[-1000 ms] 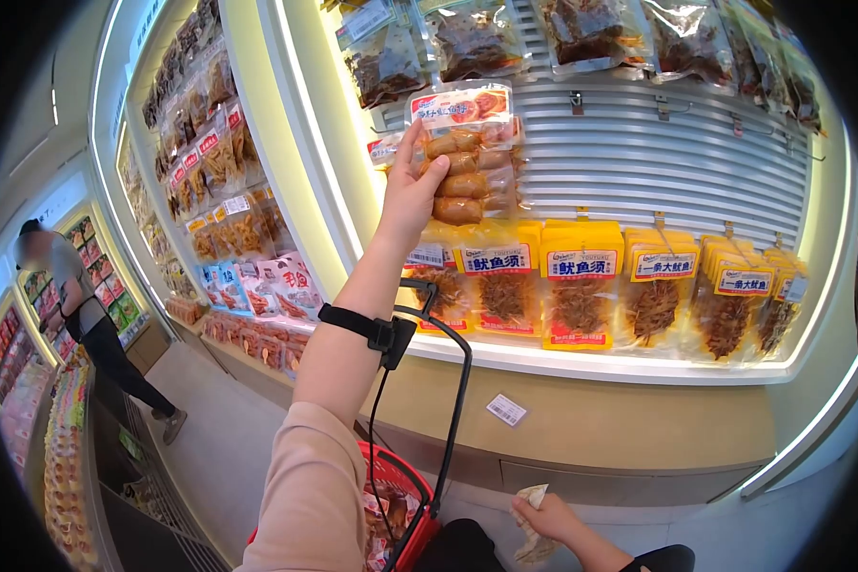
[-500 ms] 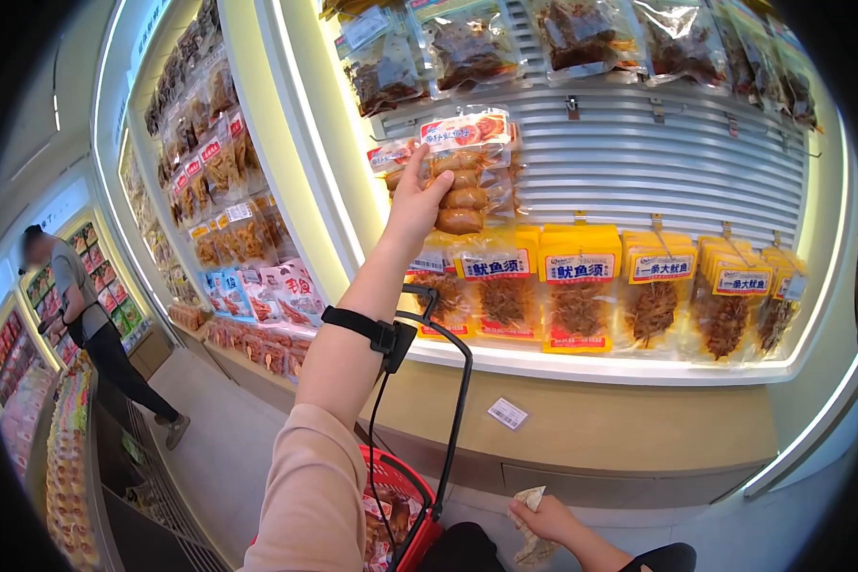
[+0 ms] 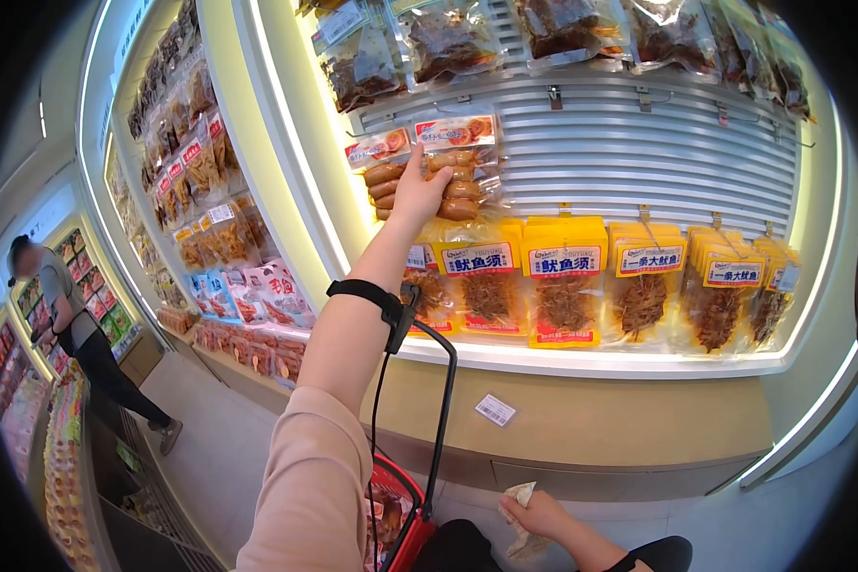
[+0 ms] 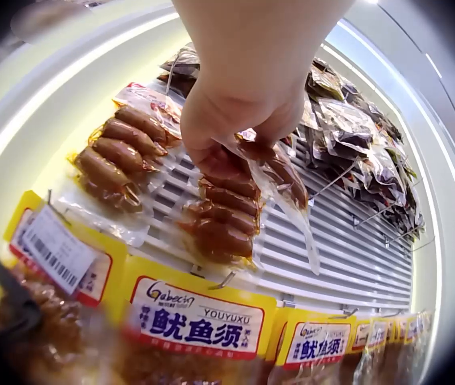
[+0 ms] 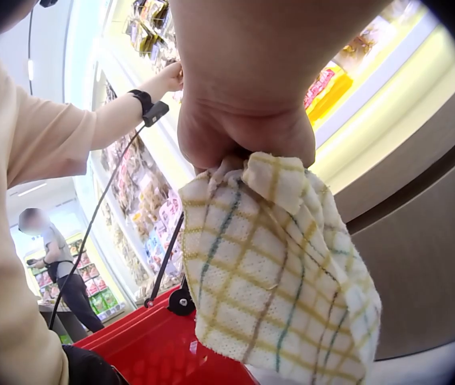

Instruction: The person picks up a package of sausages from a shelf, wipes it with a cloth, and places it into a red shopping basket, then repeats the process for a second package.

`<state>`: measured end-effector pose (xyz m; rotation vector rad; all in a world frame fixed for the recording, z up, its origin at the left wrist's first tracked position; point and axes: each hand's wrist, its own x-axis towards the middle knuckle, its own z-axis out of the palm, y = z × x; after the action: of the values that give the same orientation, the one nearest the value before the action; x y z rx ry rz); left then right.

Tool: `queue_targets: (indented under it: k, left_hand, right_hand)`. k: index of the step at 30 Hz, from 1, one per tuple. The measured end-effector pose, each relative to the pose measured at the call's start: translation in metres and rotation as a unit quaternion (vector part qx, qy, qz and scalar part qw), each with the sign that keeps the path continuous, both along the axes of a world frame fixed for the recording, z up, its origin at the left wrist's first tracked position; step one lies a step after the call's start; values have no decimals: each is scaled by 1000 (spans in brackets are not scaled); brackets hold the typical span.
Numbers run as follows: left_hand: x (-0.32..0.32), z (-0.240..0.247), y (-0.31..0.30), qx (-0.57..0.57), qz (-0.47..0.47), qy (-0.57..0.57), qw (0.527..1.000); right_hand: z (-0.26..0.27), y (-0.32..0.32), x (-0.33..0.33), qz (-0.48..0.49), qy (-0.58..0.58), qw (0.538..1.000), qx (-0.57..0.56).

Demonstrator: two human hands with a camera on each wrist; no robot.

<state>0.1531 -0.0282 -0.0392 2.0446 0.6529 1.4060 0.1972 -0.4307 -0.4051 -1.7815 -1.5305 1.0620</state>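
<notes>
My left hand grips the side of a clear vacuum pack of brown squid at the upper shelf wall. In the left wrist view its fingers curl around the pack, with the brown pieces below them. A similar pack hangs just to the left. My right hand is low near my lap and holds a bunched checked cloth. Seen from the right wrist, the cloth hangs down from the fist, its yellow and green lines showing; the fingertips are hidden.
Yellow-topped squid packs hang in a row below, and dark-filled packs above. A ledge bears a price tag. A red basket with a black handle stands beneath my left arm. Another person stands at far left.
My left hand has brought the squid pack down and back against the rack, level with the pack beside it. The right hand keeps the cloth in about the same place.
</notes>
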Motion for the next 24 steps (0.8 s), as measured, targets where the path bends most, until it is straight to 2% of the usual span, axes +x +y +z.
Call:
queue_targets:
  k: [3,4,6,7,9,10,12,13,14,15,16,18,19,20,22,24]
  left_hand:
    - [8,4,-16,62,108,100,987]
    - [10,2,-25,70,141,134,978]
    - [10,-7,-36,160,251,187,936]
    - [7,-11,-44,205,304,214,905]
    - [-7,-28,-69,289,271,158,905]
    - [-16,-37,-87,330,253,128,900]
    - [-36,-77,-143,221,101,158,957]
    - [-69,-136,-199,76,-71,279,955]
    - [-87,-173,-228,14,-133,293,947]
    - [-106,-217,-258,-58,-182,276,942]
    - [-125,-248,-282,-126,-226,251,933]
    - [-167,-294,-313,-343,-317,270,842]
    - [-190,-309,-321,-303,-307,316,845]
    - [-214,-305,-327,-258,-255,382,850]
    - [-271,-340,-322,-292,-137,433,842]
    - [-337,-397,-299,-426,-89,303,848]
  right_hand:
    - [9,-1,-1,-40,25,999,0]
    - [2,-1,1,-50,34,997,39]
    - [-15,3,2,-72,55,989,115]
    - [-6,2,4,-69,23,988,140]
    - [22,1,16,-62,-42,980,182]
    - [30,1,20,-70,-28,979,187]
    - [42,-4,26,-80,-1,979,186]
    - [51,-14,25,-51,148,980,122]
    - [65,-18,29,-35,293,954,59]
    - [72,-25,25,-24,366,928,69]
    - [75,-30,21,-17,438,895,76]
    - [72,-43,18,0,529,847,41]
    - [74,-41,12,5,579,814,44]
    - [72,-44,5,1,627,778,48]
    - [56,-40,2,-5,651,757,59]
    - [46,-37,8,-17,666,743,62]
